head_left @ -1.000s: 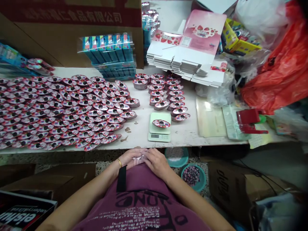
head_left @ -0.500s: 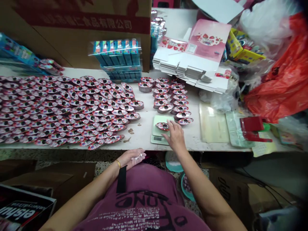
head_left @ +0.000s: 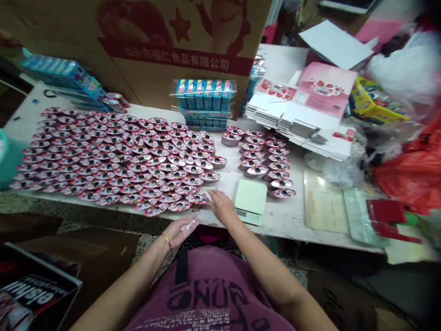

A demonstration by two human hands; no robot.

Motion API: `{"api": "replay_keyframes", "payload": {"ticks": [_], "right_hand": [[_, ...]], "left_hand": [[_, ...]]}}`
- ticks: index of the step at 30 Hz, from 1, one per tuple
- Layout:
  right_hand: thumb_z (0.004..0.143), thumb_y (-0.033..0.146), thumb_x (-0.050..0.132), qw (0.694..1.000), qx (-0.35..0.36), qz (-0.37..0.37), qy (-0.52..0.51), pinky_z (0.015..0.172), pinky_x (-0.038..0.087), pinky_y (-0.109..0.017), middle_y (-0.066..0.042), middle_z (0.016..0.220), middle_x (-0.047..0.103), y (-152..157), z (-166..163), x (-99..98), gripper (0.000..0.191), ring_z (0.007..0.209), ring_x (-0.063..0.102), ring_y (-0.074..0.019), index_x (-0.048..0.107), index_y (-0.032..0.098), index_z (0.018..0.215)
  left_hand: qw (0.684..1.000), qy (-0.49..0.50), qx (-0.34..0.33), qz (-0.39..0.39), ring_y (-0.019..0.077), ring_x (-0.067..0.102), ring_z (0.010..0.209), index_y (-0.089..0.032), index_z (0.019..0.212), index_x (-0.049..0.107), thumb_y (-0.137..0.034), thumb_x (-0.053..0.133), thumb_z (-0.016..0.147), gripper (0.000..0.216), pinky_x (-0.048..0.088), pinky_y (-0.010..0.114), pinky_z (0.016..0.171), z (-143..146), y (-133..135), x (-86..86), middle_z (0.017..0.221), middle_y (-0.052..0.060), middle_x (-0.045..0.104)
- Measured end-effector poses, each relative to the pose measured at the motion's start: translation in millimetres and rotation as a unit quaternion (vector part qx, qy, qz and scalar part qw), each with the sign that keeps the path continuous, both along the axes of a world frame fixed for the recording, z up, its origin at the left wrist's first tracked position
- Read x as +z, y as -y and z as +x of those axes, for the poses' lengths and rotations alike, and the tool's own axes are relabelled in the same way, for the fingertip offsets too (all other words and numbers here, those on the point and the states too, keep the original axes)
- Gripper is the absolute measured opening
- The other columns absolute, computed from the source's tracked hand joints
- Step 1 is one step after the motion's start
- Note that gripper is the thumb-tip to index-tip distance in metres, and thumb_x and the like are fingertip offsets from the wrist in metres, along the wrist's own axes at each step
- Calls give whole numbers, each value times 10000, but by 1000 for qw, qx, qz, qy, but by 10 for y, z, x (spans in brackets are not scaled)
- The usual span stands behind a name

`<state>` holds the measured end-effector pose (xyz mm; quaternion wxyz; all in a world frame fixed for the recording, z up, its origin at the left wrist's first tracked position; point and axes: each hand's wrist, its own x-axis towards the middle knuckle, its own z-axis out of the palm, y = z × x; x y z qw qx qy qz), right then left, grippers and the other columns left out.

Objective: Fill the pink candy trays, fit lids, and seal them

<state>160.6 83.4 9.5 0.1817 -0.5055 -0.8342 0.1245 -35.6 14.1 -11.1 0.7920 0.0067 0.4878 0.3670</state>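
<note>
Palm up at the table's front edge, my left hand (head_left: 181, 231) cups several small white pieces (head_left: 188, 225) in loosely curled fingers. My right hand (head_left: 223, 208) is at the front right corner of the big group. Its fingertips pinch the right end of an oval printed container (head_left: 196, 198), red and white with a dark round spot on top. Rows of matching oval containers (head_left: 110, 158) spread to the left. Right of my right hand lies a pale green scale (head_left: 251, 196) with a bare plate.
Smaller columns of oval containers (head_left: 278, 166) stand behind and beside the scale. Flattened pink and white cartons (head_left: 312, 99) are stacked behind. Wrapped blue packs (head_left: 203, 99) stand before a large cardboard box (head_left: 165, 41). Plastic sheets (head_left: 325, 200) and a red bag (head_left: 413, 170) lie right.
My right hand has moved left from the scale, carrying the oval container to the front corner of the big group. The view has swung left. My left hand still cups the white pieces.
</note>
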Motion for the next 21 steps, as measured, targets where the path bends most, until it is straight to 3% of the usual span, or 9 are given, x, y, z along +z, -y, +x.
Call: {"api": "replay_keyframes", "payload": {"ticks": [2,4,5,7,9,12,14,17,21], "right_hand": [[786,219,460,994,-98,49,-3,830,361,-330,-94,1064,506,47,564,84,324,985,414,-200,476,169,1106],[784,212,448,965,-243,95,29,832,337,-354,-111,1043,495,106,1231,168,265,980,398,-214,518,150,1032],[775,217,459,952,-281,100,62,813,332,-360,-108,1022,497,127,1537,191,241,959,398,-222,539,155,994],[757,226,482,938,-306,91,134,765,318,-357,-100,1029,489,128,2009,182,223,941,385,-235,556,177,962],[750,234,495,936,-286,77,188,722,298,-341,-92,1046,482,86,2258,124,201,928,372,-238,572,198,932],[761,219,482,942,-235,73,227,693,272,-326,-84,1048,483,53,2306,98,136,907,361,-226,596,203,834],[773,210,467,943,-227,88,229,708,265,-329,-85,1052,477,107,2215,179,132,921,353,-226,596,197,799],[794,234,449,947,-213,109,213,748,259,-340,-83,1051,465,241,1960,365,142,930,350,-225,584,195,814],[793,182,441,969,-114,74,208,745,272,-344,-78,940,497,240,1486,493,134,874,380,-214,571,185,762]], "left_hand": [[1000,-1,-3,3,139,610,762,-65,924,587,-16,522,691,247,490,195,717,-38,-65,-12,845,117,639],[1000,2,-18,6,140,610,771,-70,927,587,-22,524,693,247,491,196,719,-34,-114,-12,852,115,636],[999,5,-31,8,143,609,777,-71,935,585,-27,527,694,252,493,198,718,-9,-132,-6,860,118,634],[999,10,-50,11,151,610,782,-66,950,578,-32,536,691,264,495,204,711,84,-154,26,870,127,631],[998,18,-58,13,153,613,765,-56,952,573,-32,541,688,267,497,205,699,220,-167,84,861,134,631],[997,45,-63,11,160,616,752,-48,950,569,-46,539,695,257,497,215,690,434,-186,205,853,144,631],[995,70,-68,11,169,613,772,-50,955,568,-65,535,706,252,495,228,698,545,-204,279,868,150,629],[993,91,-68,-3,167,614,754,-50,919,580,-125,528,731,209,498,218,660,648,-232,338,847,147,633],[994,87,-69,-15,153,617,692,-53,856,593,-157,532,736,169,497,190,582,708,-237,315,782,130,638]]}}
